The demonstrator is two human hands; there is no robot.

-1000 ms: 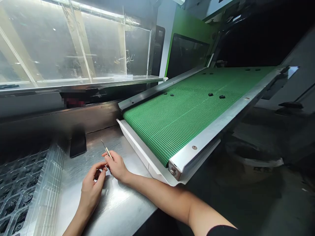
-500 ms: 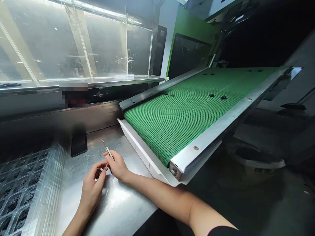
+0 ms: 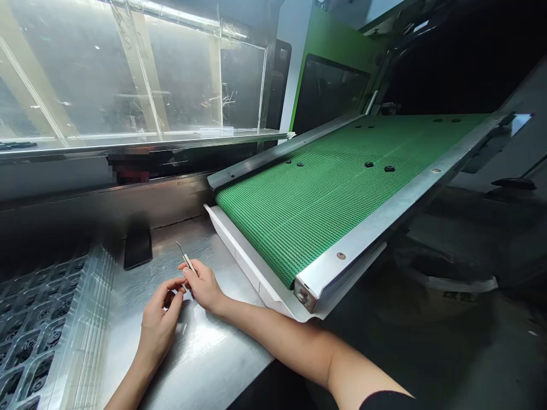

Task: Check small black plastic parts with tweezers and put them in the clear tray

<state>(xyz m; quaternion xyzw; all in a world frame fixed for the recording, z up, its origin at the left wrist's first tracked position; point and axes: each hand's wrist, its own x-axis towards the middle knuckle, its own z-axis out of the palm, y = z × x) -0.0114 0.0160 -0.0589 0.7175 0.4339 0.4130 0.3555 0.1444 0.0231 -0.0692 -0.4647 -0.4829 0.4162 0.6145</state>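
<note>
My right hand (image 3: 204,287) rests on the steel table (image 3: 205,353) and grips thin metal tweezers (image 3: 185,259), whose tips point up and away from me. My left hand (image 3: 159,324) lies beside it, fingers curled, thumb and forefinger touching the right hand's fingertips near the tweezers' lower end. Whether the left fingers pinch something small I cannot tell. To the right, a sloped green conveyor belt (image 3: 325,199) carries a few small black round parts (image 3: 388,168).
A stack of clear plastic trays (image 3: 47,336) holding black parts fills the left side. A dark phone (image 3: 137,249) leans against the steel back wall. Behind it runs a clear guard panel (image 3: 128,80). Below the belt's right edge sits a dim bin (image 3: 444,285).
Both hands stay nearly still at the same spot. The view has shifted slightly; the tweezers keep their tilt.
</note>
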